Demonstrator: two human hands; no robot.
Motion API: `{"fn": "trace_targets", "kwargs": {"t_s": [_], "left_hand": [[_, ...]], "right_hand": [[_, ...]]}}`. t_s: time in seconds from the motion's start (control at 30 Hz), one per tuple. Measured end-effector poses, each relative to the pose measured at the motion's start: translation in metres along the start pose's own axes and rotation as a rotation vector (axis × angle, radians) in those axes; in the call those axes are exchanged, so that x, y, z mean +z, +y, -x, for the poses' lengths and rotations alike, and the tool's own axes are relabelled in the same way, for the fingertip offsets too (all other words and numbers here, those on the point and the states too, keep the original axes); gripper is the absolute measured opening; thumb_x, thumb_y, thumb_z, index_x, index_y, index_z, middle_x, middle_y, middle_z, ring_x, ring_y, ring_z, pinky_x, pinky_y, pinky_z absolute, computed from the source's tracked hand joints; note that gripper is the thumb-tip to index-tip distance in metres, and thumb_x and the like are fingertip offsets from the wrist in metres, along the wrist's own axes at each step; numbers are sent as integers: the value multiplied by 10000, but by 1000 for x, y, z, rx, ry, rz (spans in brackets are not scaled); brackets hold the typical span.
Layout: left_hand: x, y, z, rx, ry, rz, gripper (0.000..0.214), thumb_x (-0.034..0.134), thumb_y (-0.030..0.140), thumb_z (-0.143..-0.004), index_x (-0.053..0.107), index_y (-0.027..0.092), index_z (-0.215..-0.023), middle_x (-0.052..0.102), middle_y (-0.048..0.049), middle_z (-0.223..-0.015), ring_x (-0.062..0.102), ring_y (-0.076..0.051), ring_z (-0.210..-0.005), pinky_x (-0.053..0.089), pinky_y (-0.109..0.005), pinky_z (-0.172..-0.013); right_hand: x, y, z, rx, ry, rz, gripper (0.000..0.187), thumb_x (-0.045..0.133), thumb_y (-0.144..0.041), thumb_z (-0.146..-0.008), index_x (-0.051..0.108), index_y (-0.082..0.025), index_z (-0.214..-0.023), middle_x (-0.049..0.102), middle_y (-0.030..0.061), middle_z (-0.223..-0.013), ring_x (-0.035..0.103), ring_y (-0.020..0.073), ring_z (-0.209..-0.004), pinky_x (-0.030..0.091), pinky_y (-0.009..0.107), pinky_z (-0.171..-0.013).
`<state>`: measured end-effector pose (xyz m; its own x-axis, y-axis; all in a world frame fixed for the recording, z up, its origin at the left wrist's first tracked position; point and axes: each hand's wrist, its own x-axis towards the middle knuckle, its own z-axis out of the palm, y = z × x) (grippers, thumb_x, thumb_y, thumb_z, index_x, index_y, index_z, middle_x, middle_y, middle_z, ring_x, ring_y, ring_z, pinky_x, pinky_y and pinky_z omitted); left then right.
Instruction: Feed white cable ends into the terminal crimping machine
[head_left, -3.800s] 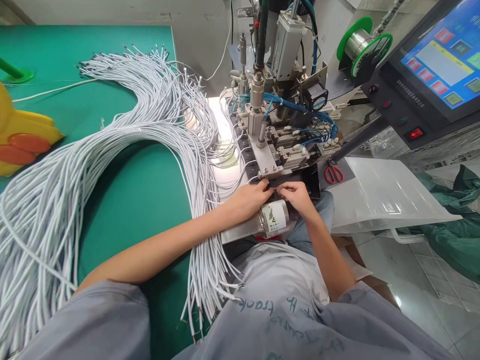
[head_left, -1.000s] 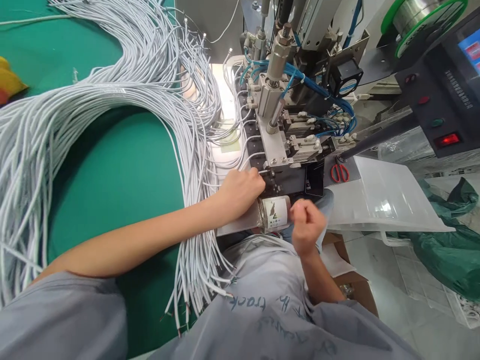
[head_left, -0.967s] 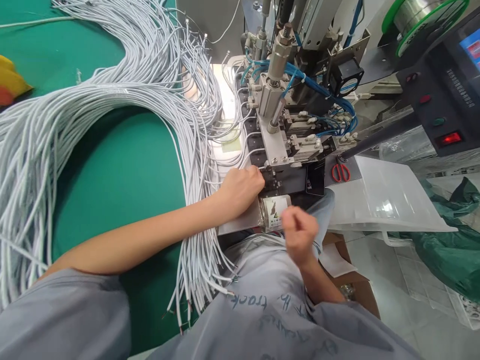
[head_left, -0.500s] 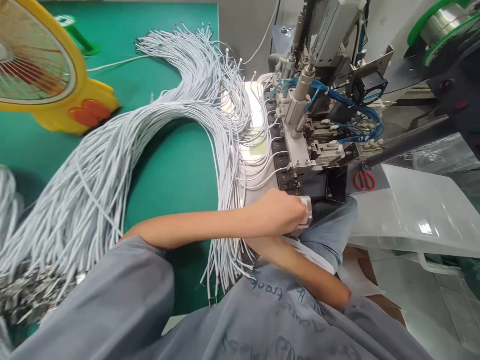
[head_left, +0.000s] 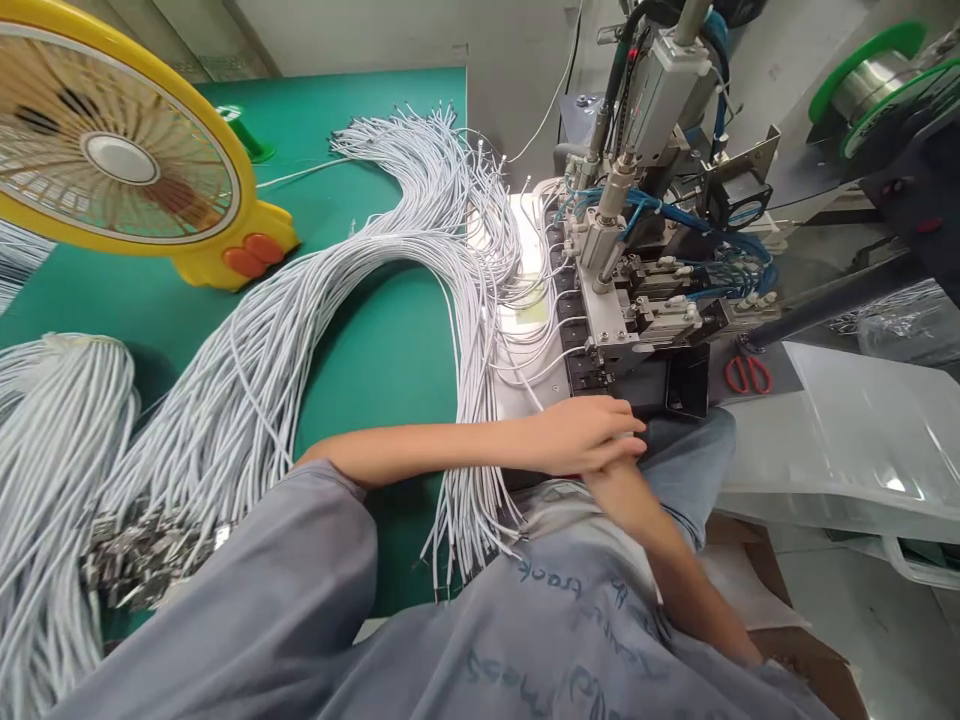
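Note:
My left hand (head_left: 589,435) lies across my right hand at the front corner of the machine, its fingers stretched out and slightly apart. Most of my right hand (head_left: 609,478) is covered by it, so its fingers and anything in them are hidden. Just beyond them is a row of black cable holders (head_left: 581,350) at the edge of a machine with metal cylinders (head_left: 604,235). Several white cables (head_left: 510,350) loop into these holders. A thick bundle of white cables (head_left: 390,245) curves across the bench, and its cut ends hang beside my left forearm.
On the green bench (head_left: 367,370) stand a yellow fan (head_left: 251,225) and a green spool (head_left: 247,135). Metal connectors (head_left: 142,560) lie at the lower left beside another cable bundle (head_left: 64,420). Red-handled scissors (head_left: 748,374), a black bin (head_left: 688,380) and a clear plastic tray (head_left: 855,430) are right.
My left hand has gone from a fist to stretched fingers over my right hand. A pale object at its fingertips is no longer plainly visible. The view has swung toward the left.

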<state>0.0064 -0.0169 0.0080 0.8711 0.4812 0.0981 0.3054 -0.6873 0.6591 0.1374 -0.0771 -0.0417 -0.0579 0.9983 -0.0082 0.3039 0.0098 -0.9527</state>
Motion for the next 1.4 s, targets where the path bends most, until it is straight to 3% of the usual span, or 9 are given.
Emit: {"fn": "trace_targets", "kwargs": {"t_s": [0.1, 0.2, 0.33, 0.5, 0.8, 0.97, 1.1, 1.23, 1.4], "left_hand": [[-4, -12, -4, -59, 31, 129, 345, 375, 324, -960, 578, 109, -1139, 622, -110, -1035, 581, -157, -936, 444, -262, -815], [-6, -22, -7, -102, 131, 149, 295, 490, 292, -914, 603, 107, -1115, 624, -91, -948, 586, -138, -831, 450, -241, -720], [-12, -28, -10, -64, 278, 173, 206, 488, 183, -897, 682, 127, -937, 601, -35, -758, 557, -96, -697, 424, -195, -624], [-18, -26, -10, -47, 382, 189, 144, 556, 145, -834, 693, 120, -796, 581, -8, -653, 510, -72, -597, 387, -176, -555], [-18, -19, -10, -22, 277, 268, 236, 464, 167, -882, 671, 115, -780, 582, -22, -676, 534, -86, -637, 422, -189, -589], [-17, -24, -9, 46, 348, 119, 220, 470, 147, -869, 680, 130, -805, 573, -24, -669, 508, -88, -609, 393, -190, -557], [-16, -30, -8, 109, 331, -55, 231, 457, 114, -854, 678, 123, -786, 578, -34, -686, 507, -89, -601, 372, -191, -531], [-13, -31, -9, 102, 358, -41, 207, 479, 113, -844, 678, 134, -789, 580, -15, -659, 504, -77, -573, 369, -180, -515], [-7, -31, -9, 74, 386, -43, 172, 507, 127, -847, 661, 135, -770, 560, 5, -631, 509, -69, -570, 378, -168, -521]], "right_hand": [[-28, -7, -8, 46, -71, -22, 159, 578, -286, -780, 654, -168, -704, 625, 2, -662, 585, 140, -656, 499, 244, -617], [-41, -13, -19, 87, 75, -139, 109, 657, -280, -722, 626, -178, -701, 619, -1, -642, 564, 133, -578, 471, 252, -557], [-37, -18, -27, 71, 249, -402, 188, 690, -313, -682, 627, -187, -807, 618, 3, -663, 554, 122, -565, 483, 264, -566], [-28, -21, -31, 71, 208, -620, 241, 588, -404, -764, 629, -178, -837, 612, 25, -681, 564, 131, -611, 485, 282, -587], [-25, -13, -33, -71, 274, -341, 144, 637, -322, -777, 677, -194, -725, 606, 20, -761, 529, 116, -634, 419, 252, -563], [-33, -22, -30, -120, 298, -124, 155, 601, -280, -806, 707, -182, -752, 595, 22, -727, 533, 126, -672, 404, 250, -574], [-46, -23, -34, -90, 190, -12, 140, 622, -243, -775, 709, -164, -699, 534, -9, -611, 416, 85, -533, 320, 238, -488], [-47, -19, -40, -90, 133, -49, 145, 632, -233, -755, 698, -158, -651, 459, -32, -551, 353, 72, -500, 275, 234, -468], [-31, -17, -36, -152, 281, -108, 158, 606, -238, -787, 684, -153, -679, 471, -19, -587, 404, 89, -544, 304, 236, -487]]}}
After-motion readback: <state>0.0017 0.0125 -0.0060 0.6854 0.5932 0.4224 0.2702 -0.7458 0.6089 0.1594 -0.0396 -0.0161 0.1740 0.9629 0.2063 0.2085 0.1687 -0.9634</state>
